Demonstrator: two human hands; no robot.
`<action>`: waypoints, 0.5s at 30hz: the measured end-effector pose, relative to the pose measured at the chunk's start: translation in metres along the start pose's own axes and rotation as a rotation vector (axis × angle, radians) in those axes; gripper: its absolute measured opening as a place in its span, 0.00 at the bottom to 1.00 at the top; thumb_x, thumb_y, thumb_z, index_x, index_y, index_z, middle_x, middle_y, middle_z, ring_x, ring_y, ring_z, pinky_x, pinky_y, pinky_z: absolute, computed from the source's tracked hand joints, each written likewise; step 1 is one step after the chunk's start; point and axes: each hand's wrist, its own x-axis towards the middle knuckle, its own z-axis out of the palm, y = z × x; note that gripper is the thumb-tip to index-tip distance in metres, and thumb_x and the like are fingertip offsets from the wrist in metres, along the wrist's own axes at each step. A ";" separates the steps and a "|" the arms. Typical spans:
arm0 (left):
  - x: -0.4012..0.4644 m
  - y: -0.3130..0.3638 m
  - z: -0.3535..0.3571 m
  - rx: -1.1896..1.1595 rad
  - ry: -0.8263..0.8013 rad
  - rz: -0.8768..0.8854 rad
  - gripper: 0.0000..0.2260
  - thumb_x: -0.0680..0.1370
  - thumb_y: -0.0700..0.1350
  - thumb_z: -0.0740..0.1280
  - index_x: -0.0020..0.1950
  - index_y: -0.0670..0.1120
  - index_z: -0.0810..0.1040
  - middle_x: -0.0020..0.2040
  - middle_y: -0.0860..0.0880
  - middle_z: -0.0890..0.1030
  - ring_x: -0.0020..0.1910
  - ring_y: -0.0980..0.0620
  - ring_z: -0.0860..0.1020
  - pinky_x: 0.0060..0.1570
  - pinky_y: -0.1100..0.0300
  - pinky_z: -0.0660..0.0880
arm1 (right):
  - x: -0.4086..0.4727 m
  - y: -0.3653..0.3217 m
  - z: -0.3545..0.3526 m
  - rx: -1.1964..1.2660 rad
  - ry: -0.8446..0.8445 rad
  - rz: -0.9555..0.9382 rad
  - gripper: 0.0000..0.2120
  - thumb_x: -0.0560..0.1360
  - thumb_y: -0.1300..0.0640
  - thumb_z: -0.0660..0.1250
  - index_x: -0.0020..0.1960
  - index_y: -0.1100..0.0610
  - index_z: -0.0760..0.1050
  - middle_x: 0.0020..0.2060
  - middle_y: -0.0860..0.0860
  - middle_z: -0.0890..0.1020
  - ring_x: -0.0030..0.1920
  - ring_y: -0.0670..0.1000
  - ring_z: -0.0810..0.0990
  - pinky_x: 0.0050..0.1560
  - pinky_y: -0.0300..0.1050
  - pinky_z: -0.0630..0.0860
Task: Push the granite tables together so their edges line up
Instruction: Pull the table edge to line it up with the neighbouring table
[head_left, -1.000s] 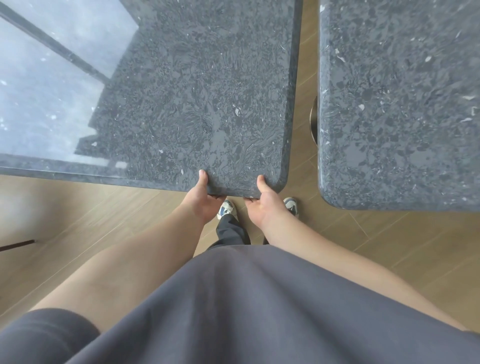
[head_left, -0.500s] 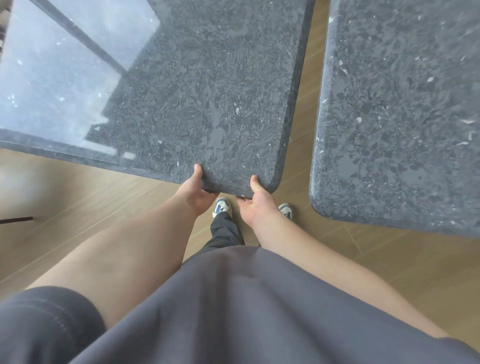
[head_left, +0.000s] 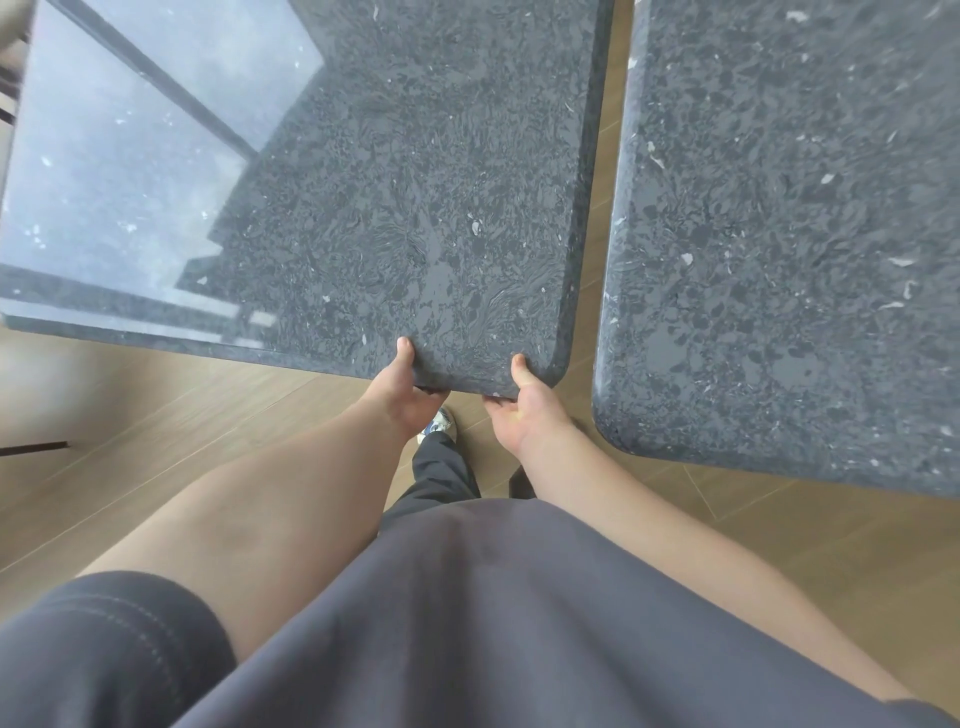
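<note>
Two dark speckled granite tables stand side by side with a narrow strip of floor between them. The left granite table (head_left: 395, 208) has its near right corner just in front of me. My left hand (head_left: 402, 392) grips its near edge, thumb on top and fingers underneath. My right hand (head_left: 524, 408) grips the same edge close to the rounded corner, thumb on top. The right granite table (head_left: 779, 234) reaches nearer to me than the left one, so the near edges do not line up.
Wooden plank floor (head_left: 130, 415) runs under and around both tables. My shoe (head_left: 440, 423) and dark trouser leg show below the left table's edge. A window reflection glares on the left table's far left part. A thin dark bar (head_left: 31, 447) lies at the left edge.
The gap between the tables has narrowed, and the left table's corner sits closer to the right table. Both hands keep the same grip on the near edge.
</note>
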 end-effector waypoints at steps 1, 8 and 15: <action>0.000 -0.002 0.002 -0.001 0.005 0.001 0.22 0.82 0.56 0.66 0.68 0.41 0.73 0.66 0.40 0.79 0.63 0.41 0.80 0.67 0.43 0.75 | 0.000 -0.003 0.000 -0.001 0.001 0.003 0.11 0.77 0.57 0.72 0.51 0.61 0.72 0.50 0.58 0.82 0.48 0.55 0.83 0.62 0.56 0.78; 0.000 -0.013 0.018 0.015 0.004 0.016 0.18 0.83 0.56 0.65 0.57 0.40 0.74 0.57 0.40 0.81 0.53 0.43 0.82 0.59 0.45 0.78 | 0.000 -0.021 -0.003 0.026 -0.015 0.007 0.13 0.78 0.58 0.71 0.58 0.61 0.72 0.50 0.58 0.81 0.48 0.57 0.82 0.65 0.60 0.75; 0.001 -0.021 0.027 0.013 0.005 0.018 0.18 0.82 0.56 0.65 0.58 0.41 0.74 0.64 0.40 0.79 0.62 0.42 0.80 0.61 0.46 0.77 | 0.000 -0.034 -0.006 0.024 -0.020 0.006 0.11 0.78 0.59 0.70 0.57 0.61 0.72 0.51 0.58 0.81 0.56 0.59 0.80 0.67 0.60 0.74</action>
